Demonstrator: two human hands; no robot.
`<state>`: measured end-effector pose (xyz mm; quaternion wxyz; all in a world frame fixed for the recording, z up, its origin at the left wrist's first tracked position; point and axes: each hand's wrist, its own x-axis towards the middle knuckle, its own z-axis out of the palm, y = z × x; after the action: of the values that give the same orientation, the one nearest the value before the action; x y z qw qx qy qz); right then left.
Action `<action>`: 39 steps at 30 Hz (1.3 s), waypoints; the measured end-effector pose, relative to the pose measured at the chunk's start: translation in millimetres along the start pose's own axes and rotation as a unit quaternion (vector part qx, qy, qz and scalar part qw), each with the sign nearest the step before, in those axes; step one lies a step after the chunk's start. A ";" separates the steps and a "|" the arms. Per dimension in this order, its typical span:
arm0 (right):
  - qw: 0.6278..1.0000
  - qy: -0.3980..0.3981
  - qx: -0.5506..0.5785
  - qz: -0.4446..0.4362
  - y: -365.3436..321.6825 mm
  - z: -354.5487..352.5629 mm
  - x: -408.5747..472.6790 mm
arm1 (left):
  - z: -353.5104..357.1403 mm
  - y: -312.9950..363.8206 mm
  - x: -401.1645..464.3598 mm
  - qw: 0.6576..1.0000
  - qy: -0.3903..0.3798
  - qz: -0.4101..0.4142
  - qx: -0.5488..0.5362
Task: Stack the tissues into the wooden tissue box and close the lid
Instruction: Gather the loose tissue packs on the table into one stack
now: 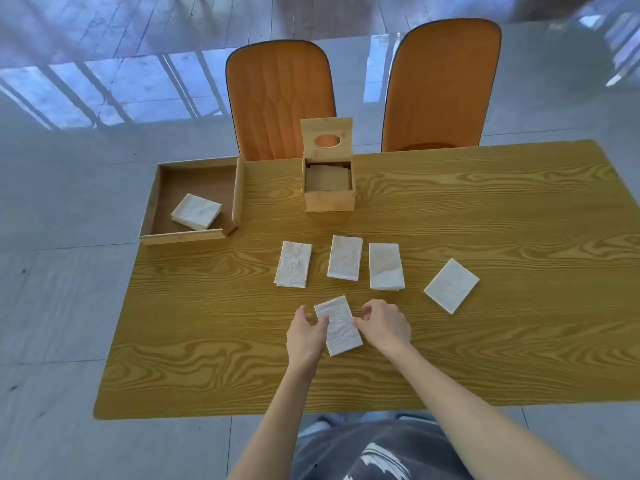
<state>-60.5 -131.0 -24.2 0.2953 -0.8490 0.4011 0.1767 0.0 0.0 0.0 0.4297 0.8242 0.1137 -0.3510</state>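
Observation:
A folded white tissue [338,326] lies near the table's front middle. My left hand [304,332] touches its left edge with the thumb on top, and my right hand [384,325] pinches its right edge. Behind it several more folded tissues lie in a row, one at the left [293,264] and one tilted at the far right [451,285]. The wooden tissue box [329,199] stands at the back middle, with its lid [327,137] raised upright and showing an oval hole. The inside of the box looks brown.
A shallow wooden tray [194,234] sits at the table's back left corner with a stack of tissues [196,212] in it. Two orange chairs [280,98] stand behind the wood-grain table [485,341]. The table's front edge is close to my body.

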 end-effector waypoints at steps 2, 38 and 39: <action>1.000 0.010 -0.004 0.010 -2.7 0.3 1.0 | 1.3 3.6 4.7 0.998 -0.012 -0.022 -0.049; 0.984 -0.073 0.146 -0.068 -46.0 14.5 25.2 | -42.2 -1.6 49.7 0.985 -0.001 0.030 -0.171; 0.981 -0.077 0.165 -0.063 -51.3 14.0 27.4 | -46.7 2.9 54.2 0.984 0.001 0.037 -0.176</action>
<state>-4.2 -111.9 -31.1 0.4720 -0.7960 0.3463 0.1538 63.3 28.8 -16.9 0.5811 0.7394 0.1434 -0.3083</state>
